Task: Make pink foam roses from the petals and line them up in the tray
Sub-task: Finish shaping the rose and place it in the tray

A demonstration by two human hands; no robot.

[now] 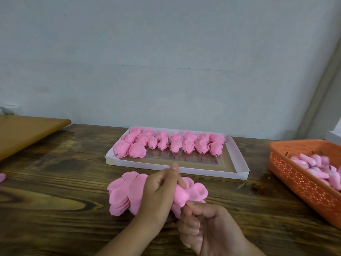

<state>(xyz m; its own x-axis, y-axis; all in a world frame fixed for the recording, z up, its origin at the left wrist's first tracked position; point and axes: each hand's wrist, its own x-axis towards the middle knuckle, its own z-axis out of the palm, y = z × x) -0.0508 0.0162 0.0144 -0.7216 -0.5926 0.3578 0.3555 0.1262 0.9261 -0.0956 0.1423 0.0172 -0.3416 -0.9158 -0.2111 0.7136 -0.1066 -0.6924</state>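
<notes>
Both hands, left hand and right hand, pinch a rolled pink rose over the petal stack, just before the tray.

Small craft workroom, dark wooden table, bare grey wall, orange basket of foam pieces

Dark stained wooden table, grain and knots visible, set against a pale wall. Lying on it: white cardboard tray at centre rear, holding pink foam roses; orange perforated plastic basket at right edge; stack of pink foam petals near front centre; lighter brown board overlapping rear left corner.
</notes>
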